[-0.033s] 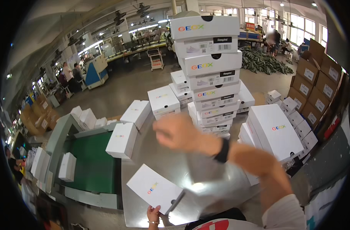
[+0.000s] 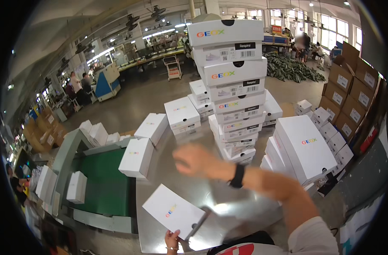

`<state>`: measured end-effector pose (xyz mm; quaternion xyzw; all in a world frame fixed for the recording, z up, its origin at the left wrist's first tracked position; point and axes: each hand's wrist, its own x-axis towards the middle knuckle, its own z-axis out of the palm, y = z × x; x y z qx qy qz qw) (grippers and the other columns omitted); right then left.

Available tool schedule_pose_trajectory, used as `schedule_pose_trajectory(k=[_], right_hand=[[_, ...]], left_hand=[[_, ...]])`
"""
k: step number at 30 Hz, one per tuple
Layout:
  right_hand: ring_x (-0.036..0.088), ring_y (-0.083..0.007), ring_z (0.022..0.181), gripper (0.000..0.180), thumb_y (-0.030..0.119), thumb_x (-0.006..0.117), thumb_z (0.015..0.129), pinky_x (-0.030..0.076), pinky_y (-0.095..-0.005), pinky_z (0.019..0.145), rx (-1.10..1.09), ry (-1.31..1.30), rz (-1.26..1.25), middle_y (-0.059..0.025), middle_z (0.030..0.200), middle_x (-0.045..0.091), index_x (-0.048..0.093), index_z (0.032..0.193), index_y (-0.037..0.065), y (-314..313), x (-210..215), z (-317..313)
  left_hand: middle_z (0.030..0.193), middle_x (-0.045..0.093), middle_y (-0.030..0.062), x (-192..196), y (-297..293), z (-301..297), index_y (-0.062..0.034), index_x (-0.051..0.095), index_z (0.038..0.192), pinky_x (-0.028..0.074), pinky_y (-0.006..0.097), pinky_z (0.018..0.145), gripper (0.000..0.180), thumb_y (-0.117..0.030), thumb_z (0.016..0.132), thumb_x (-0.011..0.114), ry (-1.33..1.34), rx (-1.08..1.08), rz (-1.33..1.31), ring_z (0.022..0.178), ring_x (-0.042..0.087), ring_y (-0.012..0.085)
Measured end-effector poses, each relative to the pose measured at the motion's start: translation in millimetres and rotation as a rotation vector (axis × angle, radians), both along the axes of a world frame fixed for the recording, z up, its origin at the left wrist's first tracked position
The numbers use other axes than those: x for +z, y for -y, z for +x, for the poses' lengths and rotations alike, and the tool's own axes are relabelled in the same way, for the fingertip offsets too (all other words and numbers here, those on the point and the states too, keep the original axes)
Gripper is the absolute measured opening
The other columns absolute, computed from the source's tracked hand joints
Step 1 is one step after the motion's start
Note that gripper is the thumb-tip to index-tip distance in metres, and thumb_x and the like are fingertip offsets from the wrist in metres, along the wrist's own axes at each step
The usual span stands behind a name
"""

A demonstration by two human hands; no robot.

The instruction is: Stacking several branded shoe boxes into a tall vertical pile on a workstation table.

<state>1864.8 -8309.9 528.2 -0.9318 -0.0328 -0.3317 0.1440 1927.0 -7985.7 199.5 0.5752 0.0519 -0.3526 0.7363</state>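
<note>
My left hand [image 2: 172, 241] grips the near edge of a white shoebox [image 2: 168, 208], its thumb over the lid. The box lies at an angle above the metal table [image 2: 160, 238], and whether it touches the table I cannot tell. My right hand [image 2: 194, 160], with a dark band on its wrist, is raised over the middle of the table. Its fingers look bent but are smeared by motion, and nothing shows in them. It is in front of a tall stack of white shoeboxes [image 2: 234, 76], apart from the shoebox in my left hand.
To the left runs a green conveyor belt [image 2: 102, 182] with shoeboxes on and beside it. Two shoeboxes [image 2: 136, 157] stand at the table's left edge. More shoeboxes [image 2: 306, 146] are piled at the right, with brown cartons [image 2: 347, 93] stacked behind them.
My right hand has come slightly lower and nearer to me. My left hand keeps hold of the shoebox, and the view has shifted a little.
</note>
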Motion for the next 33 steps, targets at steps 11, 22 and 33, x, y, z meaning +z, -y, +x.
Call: schedule_pose_trajectory(k=[11, 22, 33], right_hand=[[0.053, -0.0194, 0.098, 0.062, 0.050, 0.058, 0.075, 0.043, -0.0303, 0.079, 0.051, -0.934, 1.617, -0.0099, 0.108, 0.055, 0.052, 0.113, 0.001, -123, -301, -102], [0.049, -0.0179, 0.087, 0.046, 0.043, 0.048, 0.078, 0.041, -0.0315, 0.063, 0.029, -0.621, 1.756, -0.0078, 0.099, 0.053, 0.049, 0.108, 0.009, -57, -136, -38], [0.041, -0.0226, 0.111, 0.071, 0.027, 0.057, 0.076, 0.031, -0.0320, 0.094, 0.457, 0.198, 1.009, -0.0146, 0.122, 0.040, 0.024, 0.130, -0.004, -54, 70, -88]], left_hand=[[0.098, 0.055, 0.0177, -6, -76, -61, -0.0041, 0.049, 0.112, 0.044, 0.029, 0.076, 0.042, -0.031, 0.080, 0.052, 0.358, -0.257, 0.305, 0.088, 0.053, 0.0194], [0.114, 0.052, 0.0116, 174, 50, 24, -0.0071, 0.044, 0.119, 0.040, 0.046, 0.084, 0.055, -0.044, 0.078, 0.049, 0.034, -0.135, -0.146, 0.103, 0.050, 0.0287], [0.114, 0.051, 0.0063, 337, 78, 14, -0.0066, 0.044, 0.118, 0.039, 0.038, 0.087, 0.053, -0.040, 0.077, 0.049, 0.607, -0.083, -0.812, 0.106, 0.047, 0.0200]])
